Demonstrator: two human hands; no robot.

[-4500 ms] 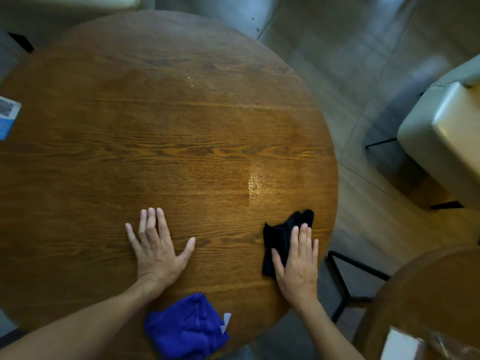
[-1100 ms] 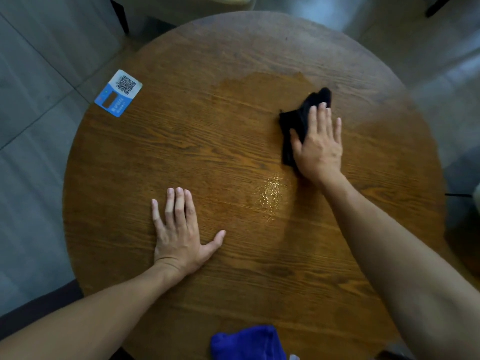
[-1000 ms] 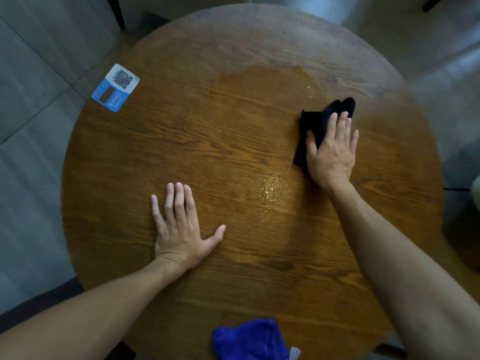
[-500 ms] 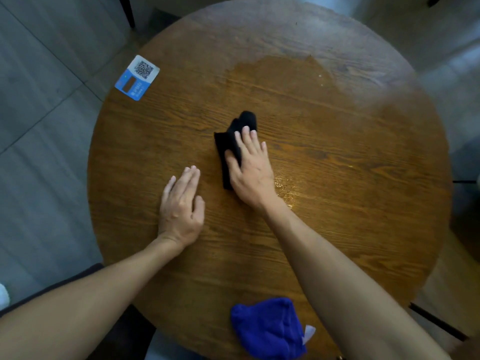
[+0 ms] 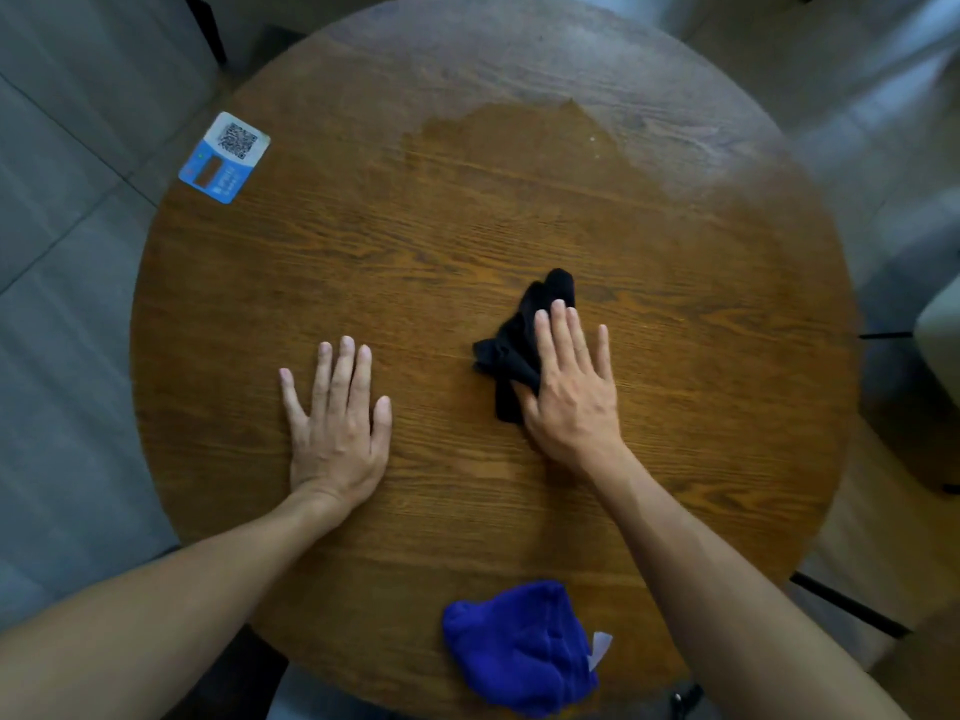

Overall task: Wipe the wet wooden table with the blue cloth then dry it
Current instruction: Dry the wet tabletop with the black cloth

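A soft, limp black cloth point(image 5: 511, 350) is pressed flat under the right hand point(image 5: 569, 392); the left hand point(image 5: 335, 423) lies spread, empty, on the worktop point(image 5: 415, 241). It is best gathered at its bunched middle.

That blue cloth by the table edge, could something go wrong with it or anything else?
Maybe. The crumpled blue cloth lies at the near rim of the round wooden table, partly over it, so the right forearm could knock it off. The right hand presses a black cloth, yet a darker wet-looking patch lies farther away and might be missed. The blue-and-white QR sticker at the left rim could get wet. The left hand rests flat.
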